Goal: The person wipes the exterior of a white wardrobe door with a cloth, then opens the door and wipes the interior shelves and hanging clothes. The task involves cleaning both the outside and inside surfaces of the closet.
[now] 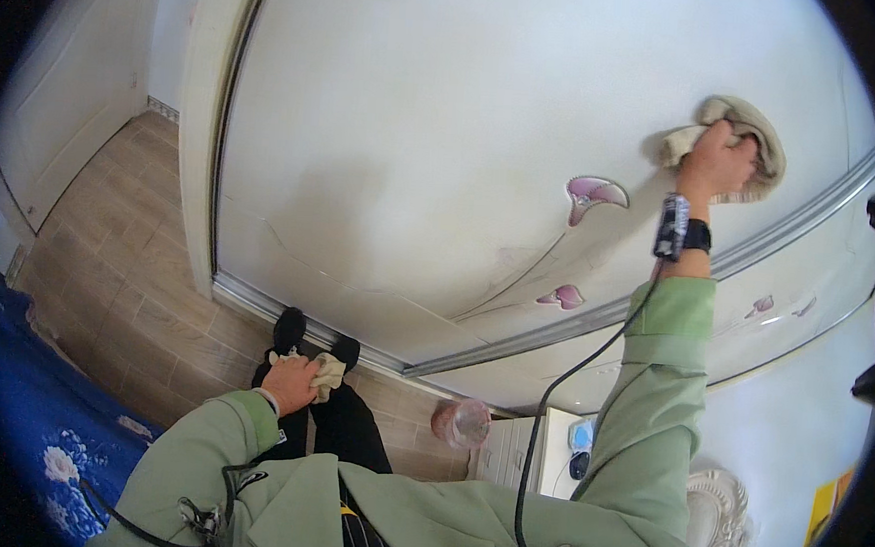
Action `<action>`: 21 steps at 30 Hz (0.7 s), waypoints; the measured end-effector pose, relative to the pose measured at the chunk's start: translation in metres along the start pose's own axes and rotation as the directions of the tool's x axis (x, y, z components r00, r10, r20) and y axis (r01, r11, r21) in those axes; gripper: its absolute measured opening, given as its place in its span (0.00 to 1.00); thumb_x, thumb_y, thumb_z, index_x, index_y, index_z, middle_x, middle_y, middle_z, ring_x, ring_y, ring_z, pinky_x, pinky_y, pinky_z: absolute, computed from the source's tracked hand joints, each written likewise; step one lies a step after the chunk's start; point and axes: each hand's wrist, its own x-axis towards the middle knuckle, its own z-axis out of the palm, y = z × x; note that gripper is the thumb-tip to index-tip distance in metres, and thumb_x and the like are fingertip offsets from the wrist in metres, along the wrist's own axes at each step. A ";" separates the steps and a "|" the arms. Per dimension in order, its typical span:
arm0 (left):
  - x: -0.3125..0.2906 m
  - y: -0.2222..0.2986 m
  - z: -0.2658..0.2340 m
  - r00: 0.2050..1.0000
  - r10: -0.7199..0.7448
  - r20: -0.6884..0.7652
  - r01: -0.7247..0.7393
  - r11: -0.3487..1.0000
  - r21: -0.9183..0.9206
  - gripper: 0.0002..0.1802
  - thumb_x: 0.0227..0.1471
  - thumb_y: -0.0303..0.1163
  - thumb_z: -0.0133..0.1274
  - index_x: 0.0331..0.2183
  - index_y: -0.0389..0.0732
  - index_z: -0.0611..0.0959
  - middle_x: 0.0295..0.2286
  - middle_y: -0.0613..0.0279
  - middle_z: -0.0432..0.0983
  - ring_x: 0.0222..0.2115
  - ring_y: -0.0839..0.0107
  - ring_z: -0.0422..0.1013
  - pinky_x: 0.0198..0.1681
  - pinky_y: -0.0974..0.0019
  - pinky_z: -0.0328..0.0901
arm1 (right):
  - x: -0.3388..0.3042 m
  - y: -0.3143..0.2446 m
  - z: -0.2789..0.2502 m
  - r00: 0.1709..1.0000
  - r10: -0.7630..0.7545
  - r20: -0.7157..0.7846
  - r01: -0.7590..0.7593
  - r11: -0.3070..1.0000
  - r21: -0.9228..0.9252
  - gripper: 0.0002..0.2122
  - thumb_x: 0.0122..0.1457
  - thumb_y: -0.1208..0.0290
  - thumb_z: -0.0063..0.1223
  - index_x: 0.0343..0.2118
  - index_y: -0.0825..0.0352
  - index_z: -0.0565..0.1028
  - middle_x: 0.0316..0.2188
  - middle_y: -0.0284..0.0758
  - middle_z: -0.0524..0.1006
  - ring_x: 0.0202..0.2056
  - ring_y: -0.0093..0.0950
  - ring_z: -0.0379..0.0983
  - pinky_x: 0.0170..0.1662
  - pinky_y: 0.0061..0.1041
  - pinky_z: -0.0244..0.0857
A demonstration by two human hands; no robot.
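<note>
Raised to the upper right, my right hand (716,168) presses a folded beige cloth (757,123) against a white sliding wardrobe door (417,122). Its fingers are closed on the cloth. Pink-purple flowers (596,196) decorate the door just below and to the left of that hand. Low at the left, in front of my legs, my left hand (293,383) grips a second, crumpled beige cloth (328,377). That cloth hangs apart from the door.
A silver door rail (513,355) runs beside the flowers. A pinkish translucent bin (461,423) stands on the wood-look floor (155,306) by a white cabinet (512,449). Blue floral bedding (38,420) lies at left. A black cable (561,376) trails along my right arm.
</note>
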 end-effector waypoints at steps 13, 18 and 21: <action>0.099 -0.117 0.014 0.470 -0.793 -0.388 0.257 0.543 -0.799 0.29 0.60 0.46 0.47 0.50 0.30 0.76 0.44 0.33 0.77 0.45 0.33 0.71 0.51 0.47 0.67 | -0.052 -0.032 0.011 0.877 -0.479 0.037 0.479 0.878 0.003 0.19 0.53 0.50 0.53 0.26 0.64 0.81 0.25 0.48 0.79 0.30 0.53 0.76 0.34 0.52 0.69; 0.148 -0.206 -0.066 0.530 -0.799 -0.283 -0.256 0.168 -0.952 0.24 0.61 0.46 0.45 0.49 0.38 0.77 0.42 0.47 0.77 0.40 0.47 0.76 0.42 0.42 0.69 | -0.053 -0.034 0.010 0.902 -0.420 0.095 0.415 0.907 0.067 0.21 0.55 0.49 0.51 0.28 0.67 0.81 0.28 0.50 0.80 0.31 0.54 0.75 0.36 0.53 0.68; 0.194 -0.152 -0.153 0.497 -0.845 -0.200 -0.372 0.001 -0.928 0.20 0.60 0.43 0.48 0.46 0.36 0.77 0.43 0.49 0.76 0.41 0.52 0.74 0.42 0.43 0.68 | -0.055 -0.036 0.008 0.902 -0.420 0.099 0.417 0.907 0.056 0.23 0.56 0.49 0.51 0.29 0.70 0.81 0.28 0.51 0.79 0.31 0.56 0.75 0.37 0.54 0.67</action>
